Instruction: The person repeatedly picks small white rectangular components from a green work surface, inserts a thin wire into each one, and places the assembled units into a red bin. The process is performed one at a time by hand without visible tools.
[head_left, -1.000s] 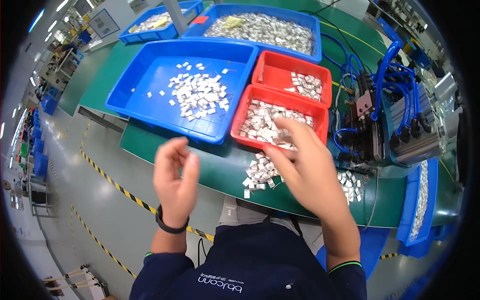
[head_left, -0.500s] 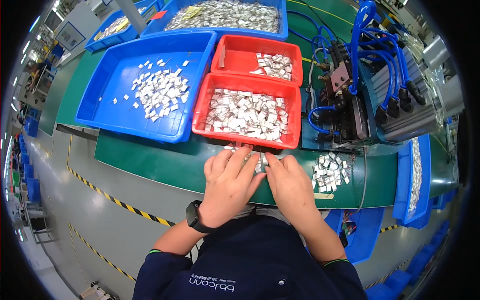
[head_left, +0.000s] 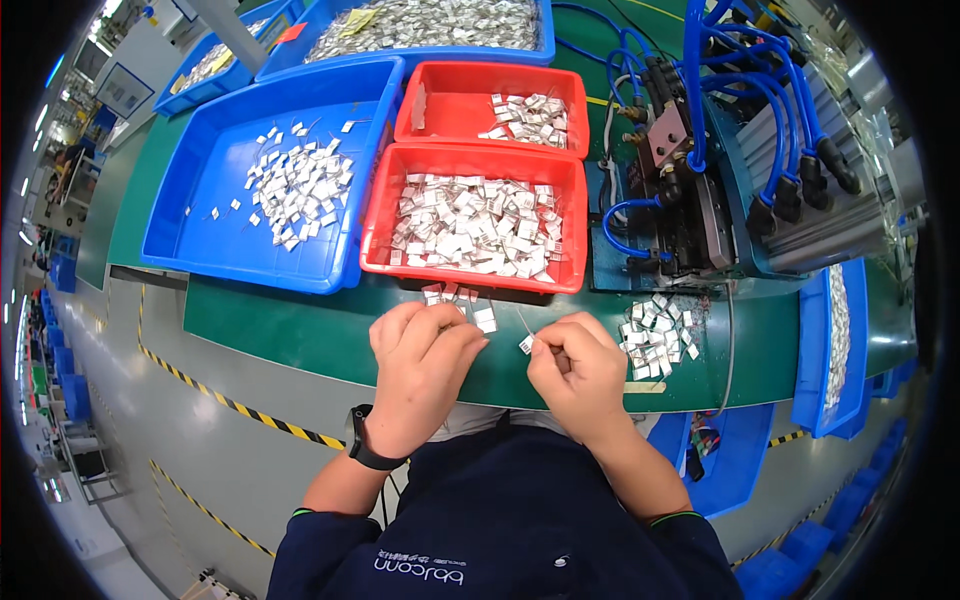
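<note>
A small white rectangular part with a thin wire lead [head_left: 527, 344] is pinched between the thumb and forefinger of my right hand [head_left: 590, 375], its lead pointing up and away. My left hand [head_left: 415, 360], with a dark watch on its wrist, is closed with thumb and fingers together; whether anything is between them is hidden. Just beyond its fingers, several similar white parts [head_left: 485, 319] lie on the green table [head_left: 290, 325]. To the right of my right hand spreads a loose pile of white parts [head_left: 657, 335].
Ahead stand two red bins [head_left: 370, 240] holding white parts. A large blue bin [head_left: 200, 245] is at the left, with fuller blue bins [head_left: 549, 35] behind. A machine with blue hoses [head_left: 700, 200] occupies the right, beside another blue bin [head_left: 808, 390].
My hands have moved apart, having been together over the small parts. A white part now shows in my right hand's pinch. The view has shifted slightly.
</note>
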